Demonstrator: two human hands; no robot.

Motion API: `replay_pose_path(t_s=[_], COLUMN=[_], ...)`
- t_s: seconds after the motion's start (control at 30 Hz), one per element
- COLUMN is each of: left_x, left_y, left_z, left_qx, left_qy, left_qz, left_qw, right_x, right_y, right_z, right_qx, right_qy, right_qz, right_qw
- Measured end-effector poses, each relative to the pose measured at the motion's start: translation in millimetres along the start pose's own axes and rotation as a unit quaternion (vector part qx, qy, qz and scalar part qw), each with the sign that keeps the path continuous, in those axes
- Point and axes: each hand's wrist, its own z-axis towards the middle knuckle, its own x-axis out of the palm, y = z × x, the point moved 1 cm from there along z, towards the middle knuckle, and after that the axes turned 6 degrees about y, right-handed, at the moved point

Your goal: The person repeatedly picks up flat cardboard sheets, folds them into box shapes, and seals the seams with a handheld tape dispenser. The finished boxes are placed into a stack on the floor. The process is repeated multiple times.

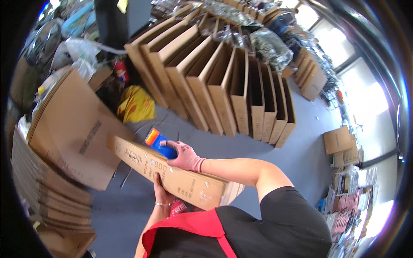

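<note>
1. Right hand (184, 158), gloved, grips a blue-orange dispenser (162, 145) over the carton (189, 185).
2. Left hand (161, 189) supports the carton's near side; its palm is hard to see.
3. That carton, before the apron (195, 224), looks shaped; its taping seems unfinished.
4. Beyond, a row of boxes (223, 107) stands formed, tops open; leftward, stacked cardboard (53, 180) apparently remains unfolded.
5. The carton's underside is hidden.

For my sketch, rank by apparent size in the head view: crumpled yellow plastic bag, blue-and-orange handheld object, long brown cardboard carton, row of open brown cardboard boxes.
Row of open boxes
Brown carton
Yellow bag
Blue-and-orange object (partly hidden)
</note>
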Motion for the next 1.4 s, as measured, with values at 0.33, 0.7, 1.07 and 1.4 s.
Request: replay_pose_path(t_s=[0.33, 0.7, 1.07, 1.4], left_x=[123.5, 250.4, 328.6, 388.5], left_y=[150.3, 178.4, 356.9, 466.0], left_z=[3.2, 233.8, 419.2, 461.4], left_qx=[0.218, 0.241, 0.028, 0.134], left_qy=[0.491, 0.076, 0.379, 0.45], left_qz=[0.664, 0.939, 0.916, 0.856], left_qw=[0.521, 0.234, 0.127, 0.216], right_x=[-280.8, -213.7, -3.0, -90.6], right_y=[-97.3, -471.9, -440.8, -411.3], right_z=[-202.5, -578.9, -570.4, -457.6], right_qx=[0.0, 0.454, 0.56, 0.576], right_qy=[-0.006, -0.342, -0.339, -0.342], right_qz=[-0.026, -0.087, 0.279, 0.283], right_qw=[1.0, 0.818, 0.703, 0.686])
